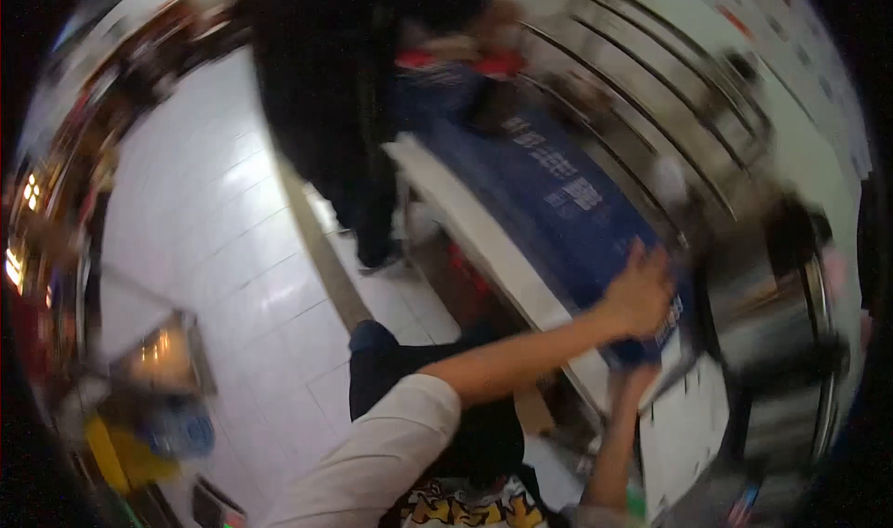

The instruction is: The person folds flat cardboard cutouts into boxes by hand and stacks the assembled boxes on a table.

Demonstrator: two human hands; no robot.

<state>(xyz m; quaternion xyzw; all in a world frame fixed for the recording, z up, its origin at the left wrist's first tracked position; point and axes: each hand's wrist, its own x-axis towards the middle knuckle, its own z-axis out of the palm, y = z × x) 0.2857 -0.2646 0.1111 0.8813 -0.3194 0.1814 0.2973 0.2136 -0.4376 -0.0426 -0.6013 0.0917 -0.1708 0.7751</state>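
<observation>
A long dark blue piece, apparently fabric with white printed lettering, lies along a narrow white table. My left hand reaches across from the white sleeve and rests on its near part, fingers stretched out and smeared a little by motion. At the near end of the blue fabric is my right hand; its fingers are hidden under or behind the edge, so its grip does not show. At the far end, a person in dark clothes has hands near the fabric, beside something red.
Metal rails of a rack run along the table's right side. Dark blurred objects stand at the right. White floor tiles stretch left, with a yellow item and a blue item at lower left.
</observation>
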